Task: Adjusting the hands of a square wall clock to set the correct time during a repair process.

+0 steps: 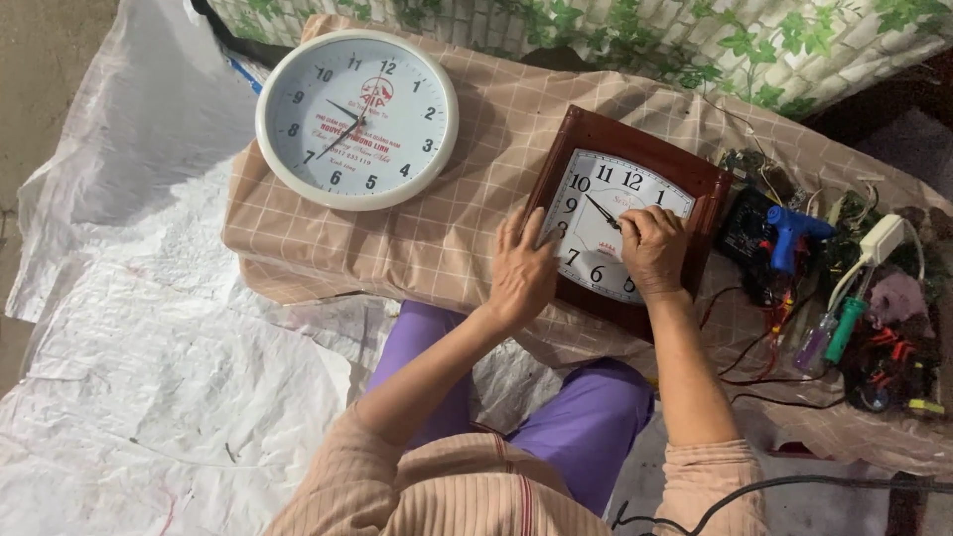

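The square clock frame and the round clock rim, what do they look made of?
Square clock frame: looks like glossy reddish-brown wood or wood-look plastic, judging by the dark varnished sheen. Round clock rim: probably smooth white plastic, uniform and lightly shiny.

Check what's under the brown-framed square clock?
The brown-framed square clock lies on a tan checked cloth. The left hand and right hand rest on its face. Whatever is beneath the cloth is covered.

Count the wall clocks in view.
2. A round white clock lies at the far left of the checked cloth; a wood-framed square clock lies under both hands. None seems hidden.
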